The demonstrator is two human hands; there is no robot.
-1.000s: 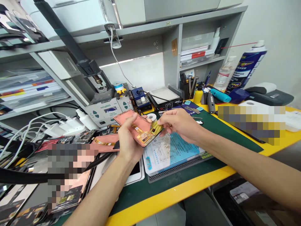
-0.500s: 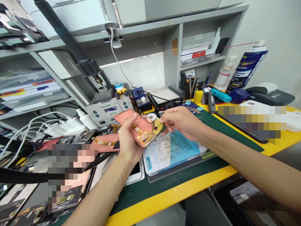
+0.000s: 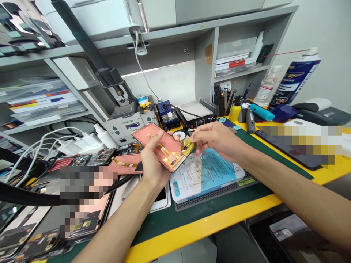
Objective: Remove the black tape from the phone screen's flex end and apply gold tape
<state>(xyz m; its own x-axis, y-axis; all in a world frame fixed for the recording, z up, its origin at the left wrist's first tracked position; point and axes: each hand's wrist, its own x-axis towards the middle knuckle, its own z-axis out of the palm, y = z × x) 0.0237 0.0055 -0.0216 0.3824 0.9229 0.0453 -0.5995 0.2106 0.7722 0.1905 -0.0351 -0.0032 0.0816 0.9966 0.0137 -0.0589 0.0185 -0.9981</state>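
A phone screen panel (image 3: 171,149) with a copper-pink back and an orange flex cable is tilted in my left hand (image 3: 153,160), whose thumb lies across its back. At the panel's lower right corner, my right hand (image 3: 214,140) pinches a piece of yellow film (image 3: 188,146) with a small dark patch on it. Under both hands lies a blue and white box (image 3: 205,179) on a dark perforated plate. A roll of white tape (image 3: 179,135) shows just behind the panel.
Phone parts and another pink-backed panel (image 3: 126,163) crowd the left side. Behind stand a grey soldering station (image 3: 131,126) and a black heating plate (image 3: 197,113). To the right are a yellow bottle (image 3: 235,111), a spray can (image 3: 294,82) and a dark phone (image 3: 290,149).
The whole view has shifted slightly, so things appear a little farther right. Both hands keep their hold on the panel and the yellow film, with little other movement.
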